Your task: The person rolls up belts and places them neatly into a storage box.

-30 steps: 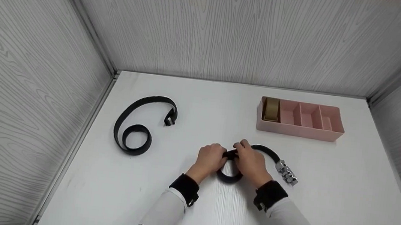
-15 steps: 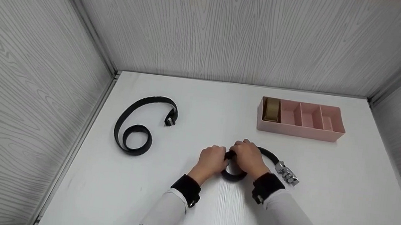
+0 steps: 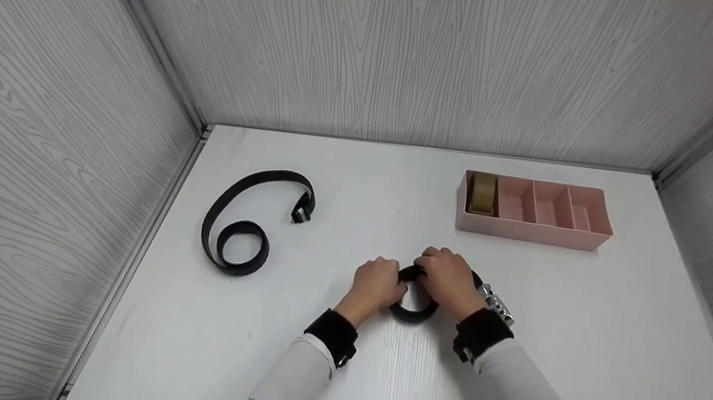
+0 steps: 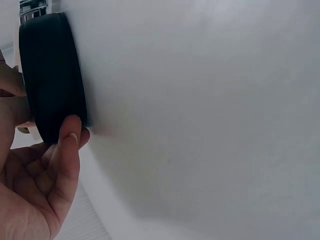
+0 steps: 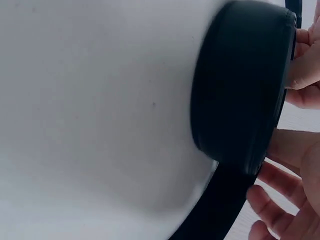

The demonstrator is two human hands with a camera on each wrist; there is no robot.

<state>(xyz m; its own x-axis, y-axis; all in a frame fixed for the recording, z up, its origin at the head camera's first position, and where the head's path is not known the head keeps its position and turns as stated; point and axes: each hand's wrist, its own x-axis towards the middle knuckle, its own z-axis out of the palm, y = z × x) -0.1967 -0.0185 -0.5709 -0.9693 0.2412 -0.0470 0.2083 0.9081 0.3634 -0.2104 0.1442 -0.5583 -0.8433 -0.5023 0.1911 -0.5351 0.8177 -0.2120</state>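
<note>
Near the middle of the table in the head view, a black belt (image 3: 412,316) stands on edge, wound into a ring. My left hand (image 3: 377,285) holds the ring's left side; in the left wrist view its thumb and a finger pinch the strap (image 4: 52,75). Across from it, my right hand (image 3: 449,280) pinches the coil at its upper right, where the loose tail leaves it. In the right wrist view, right-hand fingers (image 5: 272,207) lie along the strap. A silver buckle (image 3: 497,305) ends the short tail, just right of the right hand, which hides part of the strap.
A second black belt (image 3: 215,211), partly coiled, lies on the left of the white table (image 3: 356,206). At the back right, a pink divided box (image 3: 530,232) carries a rolled brown belt (image 3: 482,194) in its leftmost compartment. Grey wood-grain panels (image 3: 374,48) enclose the table.
The silver buckle has come left, closer to my right hand, and less loose strap shows. My right hand has shifted slightly along the coil; the left has stayed nearly in place.
</note>
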